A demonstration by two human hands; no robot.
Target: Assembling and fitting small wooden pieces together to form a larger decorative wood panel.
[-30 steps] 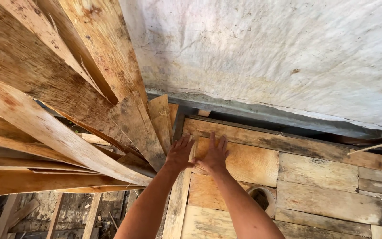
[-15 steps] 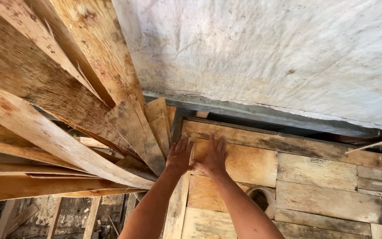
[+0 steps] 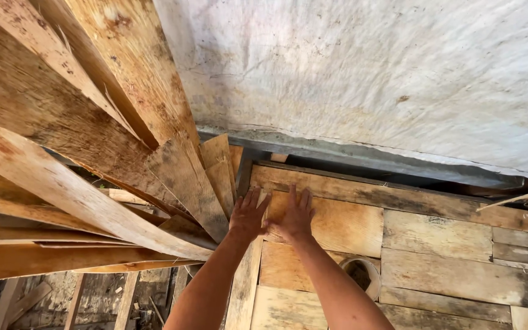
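Plywood panel: pale orange, rough-grained, flat; left hand and right hand pressed flat, fingers spread.

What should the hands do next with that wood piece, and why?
Probably push the light board a little toward the wall. Both the left hand and right hand lie flat on its near-left corner, and a dark gap shows behind the planks.

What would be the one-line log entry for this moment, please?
left hand: flat on plank edge | right hand: flat on pale board | leaning planks: at left | white sheet: above
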